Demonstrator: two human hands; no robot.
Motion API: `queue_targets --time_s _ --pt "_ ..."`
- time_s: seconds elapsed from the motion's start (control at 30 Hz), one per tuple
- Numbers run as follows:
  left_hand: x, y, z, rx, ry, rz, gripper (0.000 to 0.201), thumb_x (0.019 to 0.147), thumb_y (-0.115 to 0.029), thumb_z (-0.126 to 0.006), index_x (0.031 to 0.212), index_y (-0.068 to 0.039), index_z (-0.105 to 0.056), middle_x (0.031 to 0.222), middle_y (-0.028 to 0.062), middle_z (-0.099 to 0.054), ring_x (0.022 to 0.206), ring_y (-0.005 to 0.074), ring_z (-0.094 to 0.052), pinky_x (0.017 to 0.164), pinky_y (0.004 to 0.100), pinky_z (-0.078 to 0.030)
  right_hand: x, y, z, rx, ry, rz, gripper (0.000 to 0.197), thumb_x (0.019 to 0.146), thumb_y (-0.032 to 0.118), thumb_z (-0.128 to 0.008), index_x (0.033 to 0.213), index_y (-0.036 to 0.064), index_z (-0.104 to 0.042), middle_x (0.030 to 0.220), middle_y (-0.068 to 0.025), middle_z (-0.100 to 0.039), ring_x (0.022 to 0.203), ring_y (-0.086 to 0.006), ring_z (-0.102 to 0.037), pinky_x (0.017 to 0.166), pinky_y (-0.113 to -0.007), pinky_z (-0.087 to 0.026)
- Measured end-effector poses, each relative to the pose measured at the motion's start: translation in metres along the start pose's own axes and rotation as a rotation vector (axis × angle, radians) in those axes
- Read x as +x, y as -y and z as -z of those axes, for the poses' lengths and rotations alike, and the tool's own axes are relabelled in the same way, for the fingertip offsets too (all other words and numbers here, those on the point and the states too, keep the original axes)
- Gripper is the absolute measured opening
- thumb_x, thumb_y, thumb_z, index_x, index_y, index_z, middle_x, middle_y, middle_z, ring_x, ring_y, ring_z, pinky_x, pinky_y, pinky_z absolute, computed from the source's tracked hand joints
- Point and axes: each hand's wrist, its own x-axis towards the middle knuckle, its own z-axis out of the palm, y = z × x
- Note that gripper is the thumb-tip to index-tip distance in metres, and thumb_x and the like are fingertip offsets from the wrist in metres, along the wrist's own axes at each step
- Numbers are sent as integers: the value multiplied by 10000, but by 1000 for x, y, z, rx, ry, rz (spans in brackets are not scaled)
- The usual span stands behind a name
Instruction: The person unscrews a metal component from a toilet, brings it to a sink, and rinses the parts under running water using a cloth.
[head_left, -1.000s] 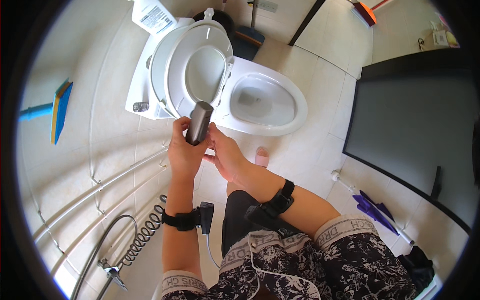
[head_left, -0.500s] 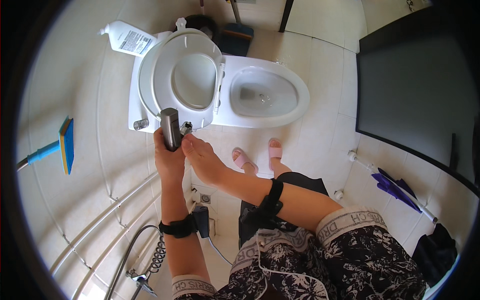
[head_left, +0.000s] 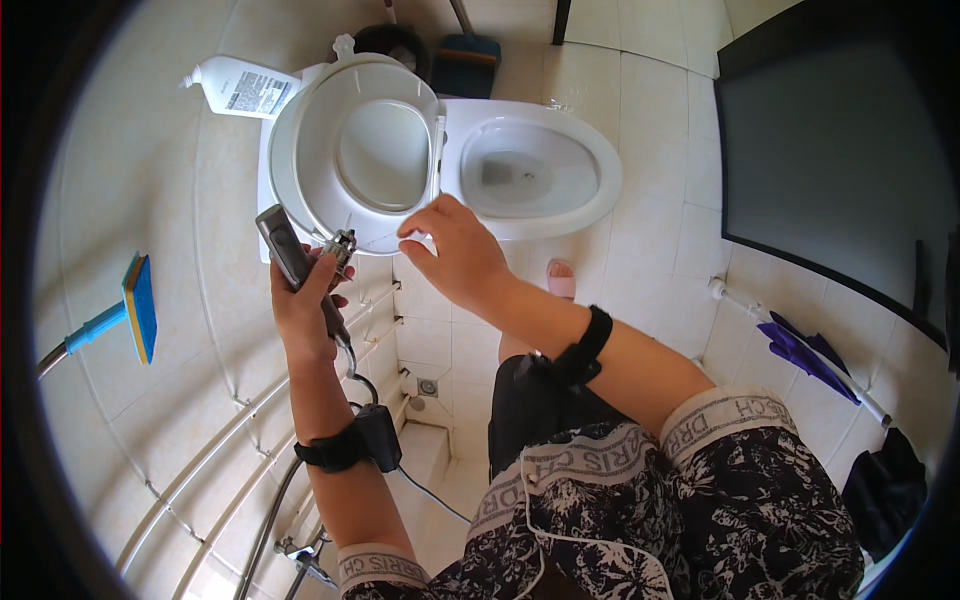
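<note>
My left hand (head_left: 305, 310) grips a dark grey bidet sprayer handle (head_left: 283, 245), held up in front of the white toilet (head_left: 600, 185). A small metal fitting (head_left: 341, 243) sticks out beside my left thumb. My right hand (head_left: 455, 255) hovers just to the right of it, fingers pinched, with a thin white strand (head_left: 385, 238) running from the fitting to its fingertips. A hose (head_left: 352, 365) hangs from the handle down past my left wrist. Both wrists wear black straps. The toilet's seat and lid (head_left: 300, 150) are raised.
A white bottle (head_left: 245, 88) lies on the cistern. A blue-headed brush (head_left: 138, 305) leans at the left wall above metal pipes (head_left: 200, 465). A dark panel (head_left: 830, 150) fills the right side, with a purple mop (head_left: 805, 355) below it. A blue dustpan (head_left: 468, 60) stands behind the toilet.
My right hand has left the sprayer handle and moved right, drawing a thin white strand from the fitting. My left hand has tilted the handle's head to the left.
</note>
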Motion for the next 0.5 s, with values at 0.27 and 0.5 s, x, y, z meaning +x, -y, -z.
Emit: queue_targets --time_s 0.27,0.5 --pt "-6 -14 -5 -129 135 12 348 776 -161 -654 1052 -75 -460 938 67 -592 723 196 -645 505 243 -408 23 2 -10 -136 -9 182 193 729 73 -629 900 150 -674 903 -68 -540 862 -247 -537 744 -349 -457" --pt "-10 -20 6 -231 280 15 361 766 -119 -599 1089 -52 -451 992 118 -597 767 248 -656 487 234 -418 77 -4 40 100 566 3 228 709 154 -659 929 176 -715 900 -93 -539 891 -217 -529 771 -312 -436"
